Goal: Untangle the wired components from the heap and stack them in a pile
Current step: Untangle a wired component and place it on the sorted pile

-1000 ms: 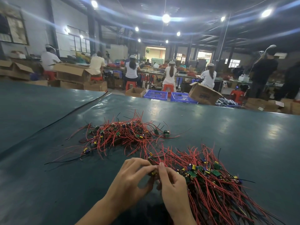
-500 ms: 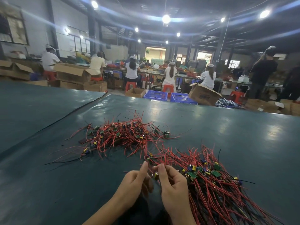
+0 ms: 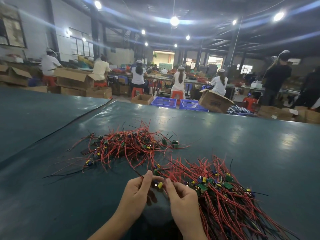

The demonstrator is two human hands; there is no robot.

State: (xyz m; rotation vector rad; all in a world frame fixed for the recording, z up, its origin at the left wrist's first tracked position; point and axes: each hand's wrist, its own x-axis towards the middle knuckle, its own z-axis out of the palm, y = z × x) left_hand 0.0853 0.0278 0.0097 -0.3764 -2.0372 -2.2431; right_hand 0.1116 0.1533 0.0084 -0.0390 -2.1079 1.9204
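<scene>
We are holding one wired component over the green table, at the near-left edge of the near bundle, whose red wires are fanning toward the near right. The component's dark lead is running away from us and leftward. Our left hand is pinching that lead between thumb and fingertips. Our right hand is curling round the component's other side. The far tangle is lying beyond.

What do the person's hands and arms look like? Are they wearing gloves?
No gloves. The left hand and the right hand are both bare, with no rings that I can see. The forearms are bare too: no sleeves, watch or bracelets show.
</scene>
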